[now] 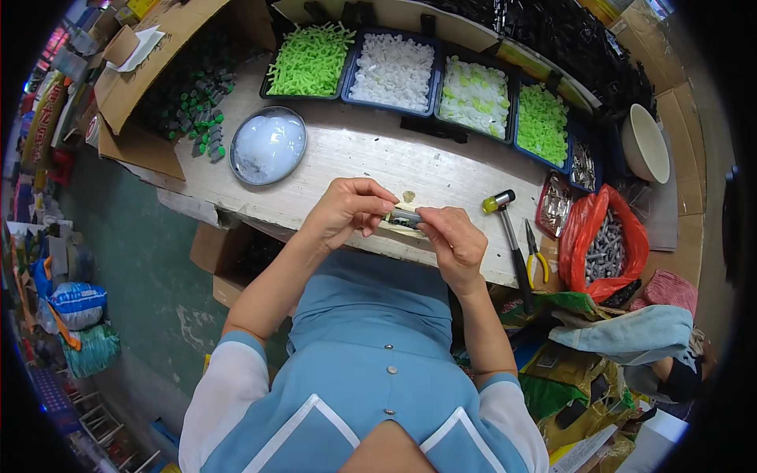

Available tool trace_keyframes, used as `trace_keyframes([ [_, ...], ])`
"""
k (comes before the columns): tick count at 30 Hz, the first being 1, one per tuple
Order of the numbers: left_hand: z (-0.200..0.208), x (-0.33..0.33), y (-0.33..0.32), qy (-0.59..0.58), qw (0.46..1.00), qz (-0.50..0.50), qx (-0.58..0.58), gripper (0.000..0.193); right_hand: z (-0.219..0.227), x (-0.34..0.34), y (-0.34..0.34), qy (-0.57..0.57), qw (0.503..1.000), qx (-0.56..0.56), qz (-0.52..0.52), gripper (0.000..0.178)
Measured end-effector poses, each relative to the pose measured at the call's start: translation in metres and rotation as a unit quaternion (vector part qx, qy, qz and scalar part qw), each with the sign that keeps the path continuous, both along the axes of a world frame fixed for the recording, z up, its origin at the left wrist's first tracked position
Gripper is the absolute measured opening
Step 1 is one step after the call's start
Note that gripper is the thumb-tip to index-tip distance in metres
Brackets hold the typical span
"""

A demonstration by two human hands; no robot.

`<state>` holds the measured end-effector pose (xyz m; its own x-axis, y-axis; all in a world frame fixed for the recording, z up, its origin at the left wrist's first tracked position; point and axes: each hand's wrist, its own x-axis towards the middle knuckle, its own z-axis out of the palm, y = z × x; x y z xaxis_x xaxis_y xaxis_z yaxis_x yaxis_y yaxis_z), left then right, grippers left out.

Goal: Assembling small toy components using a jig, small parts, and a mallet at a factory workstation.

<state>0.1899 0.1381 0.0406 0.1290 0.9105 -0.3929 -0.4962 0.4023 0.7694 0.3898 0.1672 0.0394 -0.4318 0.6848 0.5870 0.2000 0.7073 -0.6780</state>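
While left hand (345,211) and right hand (457,240) pinch opposite ends of one small grey piece (405,217) above the near edge of the table (355,154), hammer (518,262) and yellow-handled pliers (534,248) lie near its right corner.

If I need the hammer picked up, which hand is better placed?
Probably the right hand: the hammer lies on the bench to its right, while the left hand is farther away. Both hands are on the small grey piece, though.
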Motion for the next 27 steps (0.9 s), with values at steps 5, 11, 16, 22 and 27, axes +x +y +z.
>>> trace_keyframes([
  [5, 0.006, 0.006, 0.002, 0.011, 0.999, -0.028, -0.038, 0.015, -0.008, 0.014, -0.005, 0.005, 0.991, -0.131, -0.041, 0.019],
  [11, -0.023, 0.017, -0.005, 0.566, 0.749, 0.055, 0.34, 0.028, -0.015, 0.045, -0.003, 0.126, 0.862, -0.486, -0.07, 0.016],
  [16, -0.039, 0.038, -0.006, 0.576, 0.751, 0.042, 0.318, 0.027, -0.02, 0.048, -0.001, 0.112, 0.843, -0.519, -0.088, 0.016],
  [22, -0.043, 0.044, -0.004, 0.586, 0.752, 0.038, 0.299, 0.029, -0.027, 0.043, 0.0, 0.109, 0.833, -0.536, -0.087, 0.018],
  [27, -0.044, 0.044, -0.003, 0.583, 0.758, 0.033, 0.292, 0.026, -0.026, 0.035, -0.001, 0.111, 0.826, -0.546, -0.086, 0.018],
])
